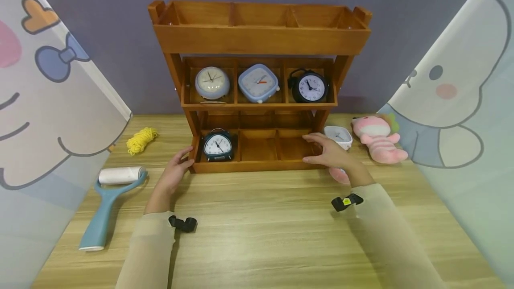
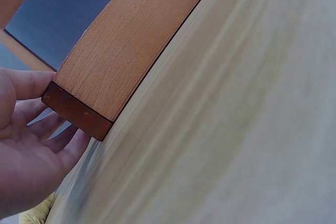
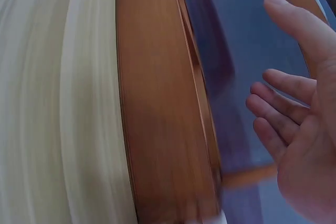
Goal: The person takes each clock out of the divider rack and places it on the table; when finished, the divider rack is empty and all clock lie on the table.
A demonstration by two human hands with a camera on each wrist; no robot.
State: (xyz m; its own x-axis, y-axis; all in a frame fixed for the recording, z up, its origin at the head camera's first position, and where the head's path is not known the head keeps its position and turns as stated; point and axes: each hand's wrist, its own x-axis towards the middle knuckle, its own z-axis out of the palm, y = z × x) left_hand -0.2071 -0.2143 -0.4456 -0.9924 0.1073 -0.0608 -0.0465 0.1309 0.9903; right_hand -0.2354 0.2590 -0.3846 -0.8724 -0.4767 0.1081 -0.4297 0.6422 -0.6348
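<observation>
A brown wooden rack (image 1: 263,40) with three tiers stands at the back of the table. My left hand (image 1: 172,176) grips the left end of its lowest tier; in the left wrist view the thumb of that hand (image 2: 31,148) lies on one side of the board's end (image 2: 79,111) and the fingers on the other. Over the right end of the same tier my right hand (image 1: 331,153) is held with fingers parted. The right wrist view shows this hand (image 3: 307,124) holding nothing, beside the front board (image 3: 160,98). A dark triangular clock (image 1: 217,146) sits in the bottom left compartment.
The middle tier holds a round clock (image 1: 212,83), a blue clock (image 1: 258,83) and a black clock (image 1: 310,87). Right of the rack are a white clock (image 1: 338,135) and pink plush toy (image 1: 379,139); left, yellow string (image 1: 142,140) and a lint roller (image 1: 103,211).
</observation>
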